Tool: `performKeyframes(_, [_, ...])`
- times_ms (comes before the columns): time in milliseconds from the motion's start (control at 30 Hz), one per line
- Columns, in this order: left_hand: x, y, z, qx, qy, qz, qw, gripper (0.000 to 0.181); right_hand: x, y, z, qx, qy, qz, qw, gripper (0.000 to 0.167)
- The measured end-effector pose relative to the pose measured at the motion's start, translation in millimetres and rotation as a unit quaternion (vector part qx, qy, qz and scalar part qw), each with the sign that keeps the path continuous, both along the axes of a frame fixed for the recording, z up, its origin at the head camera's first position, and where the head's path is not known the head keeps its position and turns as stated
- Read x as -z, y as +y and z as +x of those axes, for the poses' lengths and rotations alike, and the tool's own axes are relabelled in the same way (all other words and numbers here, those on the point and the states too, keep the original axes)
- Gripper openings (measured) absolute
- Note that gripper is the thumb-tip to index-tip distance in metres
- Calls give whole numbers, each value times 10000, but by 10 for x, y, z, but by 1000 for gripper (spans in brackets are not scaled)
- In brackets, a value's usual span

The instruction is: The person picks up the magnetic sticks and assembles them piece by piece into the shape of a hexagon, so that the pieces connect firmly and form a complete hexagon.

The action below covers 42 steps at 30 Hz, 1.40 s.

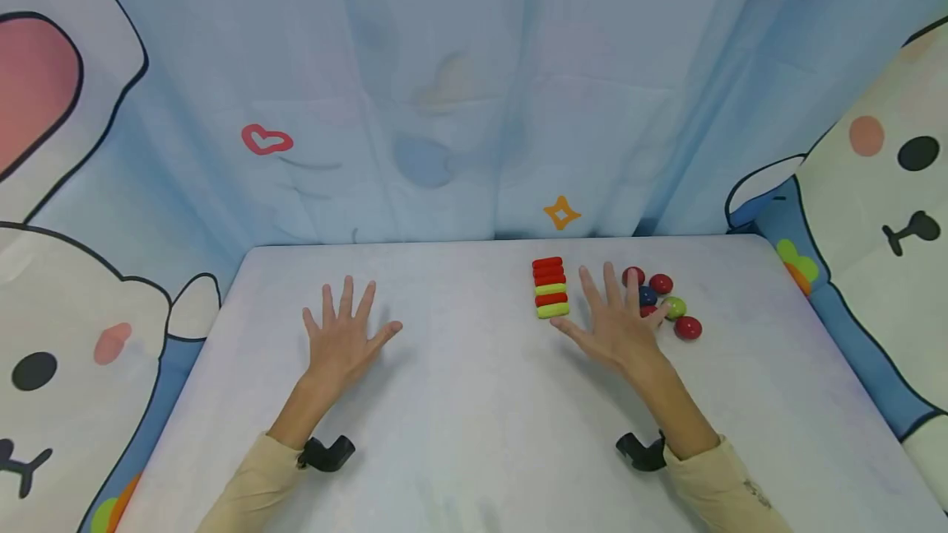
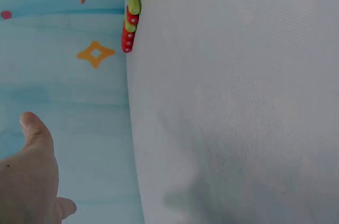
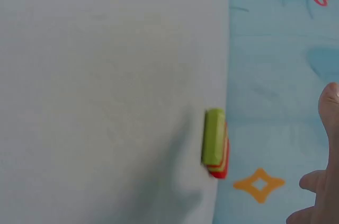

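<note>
Both hands hover over the white table with fingers spread, holding nothing. My left hand (image 1: 336, 348) is at the left, with no object close to it; its thumb side shows in the left wrist view. My right hand (image 1: 622, 336) is between a row of red and yellow-green rods (image 1: 550, 289) and a loose group of balls. The rods lie side by side, and their ends show pale dots in the left wrist view. Among the balls are several red ones (image 1: 688, 328), a blue one (image 1: 647, 296) and a green one (image 1: 675, 308). The right fingers partly cover this group.
The white tabletop (image 1: 474, 401) ends at a light-blue curtain (image 1: 459, 105) printed with hearts and cartoon animals. A black wrist camera (image 1: 327, 453) is worn on the left wrist, and another black camera (image 1: 641, 451) on the right.
</note>
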<state>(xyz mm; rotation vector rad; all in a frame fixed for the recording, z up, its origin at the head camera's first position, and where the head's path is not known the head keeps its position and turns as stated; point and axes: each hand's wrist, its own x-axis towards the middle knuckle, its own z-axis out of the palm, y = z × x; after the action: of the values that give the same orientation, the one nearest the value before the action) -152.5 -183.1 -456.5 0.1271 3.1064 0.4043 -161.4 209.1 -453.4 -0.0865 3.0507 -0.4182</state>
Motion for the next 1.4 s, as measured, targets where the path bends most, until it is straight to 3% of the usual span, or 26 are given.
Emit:
performKeyframes(133, [-50, -51, -22, -9, 24, 35, 10000, 85, -102, 101, -53, 90, 93, -158, 9998, 100])
performKeyframes(300, [-186, -182, -81, -177, 239, 227, 9993, 81, -195, 221, -90, 135, 265, -246, 9993, 100])
performKeyframes(467, [-312, -265, -147, -37, 165, 637, 9978, 83, -211, 297, -109, 12, 178, -459, 9988, 100])
performKeyframes(567, [-404, -295, -203, -18, 445, 1176, 9921, 83, -217, 321, -123, -95, 216, -631, 9977, 101])
performKeyframes(667, [-479, -303, -260, 41, 837, 1736, 9812, 81, -227, 342, -130, -52, 311, -837, 9960, 101])
performKeyframes(733, [-501, -283, -283, 105, 917, 2014, 9752, 80, -238, 359, -125, 34, 394, -1083, 9933, 101])
performKeyframes(967, [-380, -185, -287, 66, 874, 2773, 9568, 77, -264, 414, -101, 292, 808, -2092, 9741, 92])
performKeyframes(1200, [-211, -39, -215, -68, 1109, 3794, 9185, 69, -208, 526, -119, 554, 1207, -2973, 9455, 81])
performKeyframes(1267, [-183, 13, -207, -87, 1169, 3892, 9137, 67, -168, 569, -121, 509, 1349, -3150, 9381, 79])
performKeyframes(1400, [-156, 118, -247, -31, 1208, 3913, 9123, 66, -132, 654, -109, 558, 1438, -3379, 9284, 77])
